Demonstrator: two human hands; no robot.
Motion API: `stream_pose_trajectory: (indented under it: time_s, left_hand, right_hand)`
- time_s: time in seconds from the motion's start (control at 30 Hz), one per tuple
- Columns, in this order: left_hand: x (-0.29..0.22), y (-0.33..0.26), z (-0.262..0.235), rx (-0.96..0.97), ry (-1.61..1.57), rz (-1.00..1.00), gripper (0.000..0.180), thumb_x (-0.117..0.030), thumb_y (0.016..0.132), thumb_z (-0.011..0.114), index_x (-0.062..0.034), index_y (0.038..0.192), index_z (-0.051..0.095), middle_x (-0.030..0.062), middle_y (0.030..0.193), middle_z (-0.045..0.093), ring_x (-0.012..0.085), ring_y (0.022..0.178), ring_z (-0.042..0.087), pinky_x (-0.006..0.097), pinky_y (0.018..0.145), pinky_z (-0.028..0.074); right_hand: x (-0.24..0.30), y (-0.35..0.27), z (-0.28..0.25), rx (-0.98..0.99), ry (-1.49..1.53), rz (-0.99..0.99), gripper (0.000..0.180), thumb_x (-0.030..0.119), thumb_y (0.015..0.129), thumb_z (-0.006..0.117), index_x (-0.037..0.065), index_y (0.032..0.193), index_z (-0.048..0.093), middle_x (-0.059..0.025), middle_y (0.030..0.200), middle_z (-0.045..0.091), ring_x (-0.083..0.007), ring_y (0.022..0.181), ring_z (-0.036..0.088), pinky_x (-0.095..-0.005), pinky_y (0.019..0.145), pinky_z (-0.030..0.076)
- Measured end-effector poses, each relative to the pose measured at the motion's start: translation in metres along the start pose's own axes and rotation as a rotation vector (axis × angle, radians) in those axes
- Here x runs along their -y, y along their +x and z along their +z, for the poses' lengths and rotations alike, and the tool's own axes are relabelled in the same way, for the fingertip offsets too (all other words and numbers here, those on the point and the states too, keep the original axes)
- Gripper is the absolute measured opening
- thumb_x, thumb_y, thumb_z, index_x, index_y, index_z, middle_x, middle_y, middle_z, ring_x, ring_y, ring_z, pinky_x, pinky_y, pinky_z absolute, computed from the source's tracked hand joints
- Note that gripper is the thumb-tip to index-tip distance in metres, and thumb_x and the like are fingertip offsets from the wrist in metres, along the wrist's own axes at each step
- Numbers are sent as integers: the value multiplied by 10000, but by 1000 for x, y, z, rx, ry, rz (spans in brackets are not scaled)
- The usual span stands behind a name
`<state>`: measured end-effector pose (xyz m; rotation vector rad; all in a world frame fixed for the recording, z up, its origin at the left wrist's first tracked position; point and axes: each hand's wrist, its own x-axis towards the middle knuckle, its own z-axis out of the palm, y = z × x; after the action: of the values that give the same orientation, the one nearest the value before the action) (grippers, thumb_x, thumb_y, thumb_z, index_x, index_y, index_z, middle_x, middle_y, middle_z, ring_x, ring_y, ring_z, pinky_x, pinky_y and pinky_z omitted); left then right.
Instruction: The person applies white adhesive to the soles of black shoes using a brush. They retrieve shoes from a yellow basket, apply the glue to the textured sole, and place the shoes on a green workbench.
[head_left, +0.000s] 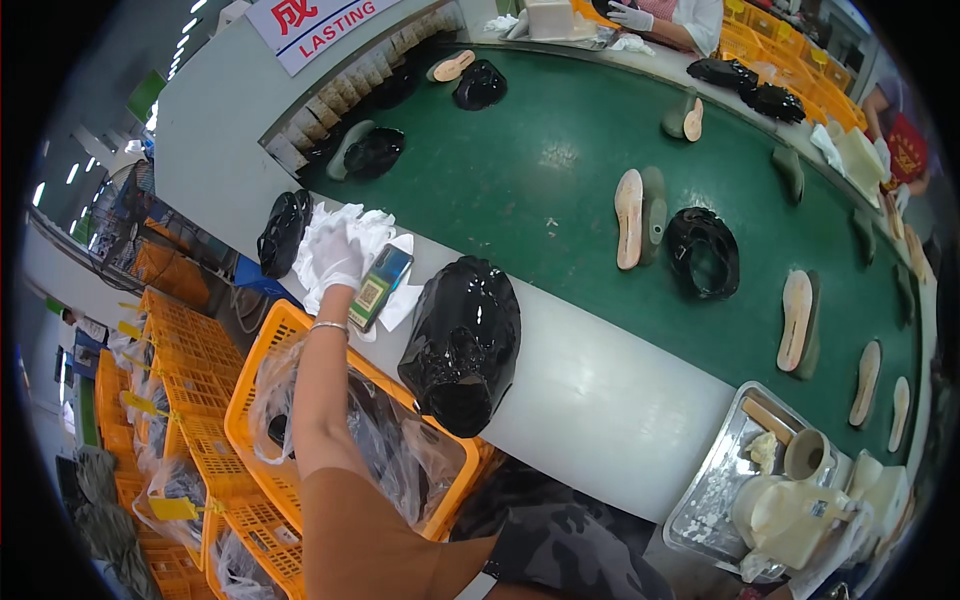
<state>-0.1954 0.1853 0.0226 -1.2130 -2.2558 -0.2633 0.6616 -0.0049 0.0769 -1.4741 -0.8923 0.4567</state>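
My left hand, in a white glove, is closed on a crumpled white cloth at the left of the white ledge; the fingertips blend into the cloth. Close to its wrist, a phone with a blue-green back and a yellow-green label lies on white cloth. One glossy black shoe upper sits left of the hand. To the right, a larger glossy black shoe upper stands on the ledge, its opening toward me. My right hand is out of the picture.
The green conveyor belt carries shoe lasts, pale insoles and a black upper. A metal tray with a white container stands at right. Orange crates fill the lower left. Other people work across the belt.
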Motion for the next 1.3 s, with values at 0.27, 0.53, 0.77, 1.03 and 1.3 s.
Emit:
stream_pose_trajectory:
  time_s: [0.27,0.53,0.77,1.03,1.3]
  left_hand:
    - [57,-1,26,240,-59,-98,203,-108,854,491,-87,994,638,179,1054,591,322,1043,563,427,871,463]
    - [64,-9,22,308,-72,-172,205,-164,831,556,-87,999,644,146,1071,623,342,1042,563,416,883,457]
    - [96,48,-12,-47,-725,-493,128,-81,837,547,8,905,609,146,840,658,248,811,652,383,684,515]
    - [95,86,-60,-273,-1675,-592,160,3,904,455,49,1045,516,135,962,593,229,844,633,357,728,560]
    - [95,106,-76,-254,-1828,-588,173,44,874,448,44,1036,510,143,1008,574,230,877,615,350,711,552]
  right_hand:
    - [-23,16,-20,-90,73,-6,298,231,973,476,18,1176,516,-36,1025,530,-104,902,485,-218,726,369]
    - [-27,14,-15,-47,144,-58,261,212,975,480,29,1151,541,-16,972,552,-64,812,480,-176,636,353]
    - [-21,14,-10,-18,92,-15,221,207,980,467,53,1116,550,5,940,544,-46,748,434,-177,633,339]
    - [-18,7,0,21,141,-32,199,184,989,439,52,1102,534,0,912,524,-49,688,381,-180,624,317]
    - [-10,0,9,-34,190,-15,205,191,985,449,47,1103,536,6,904,524,-47,675,374,-179,619,310]
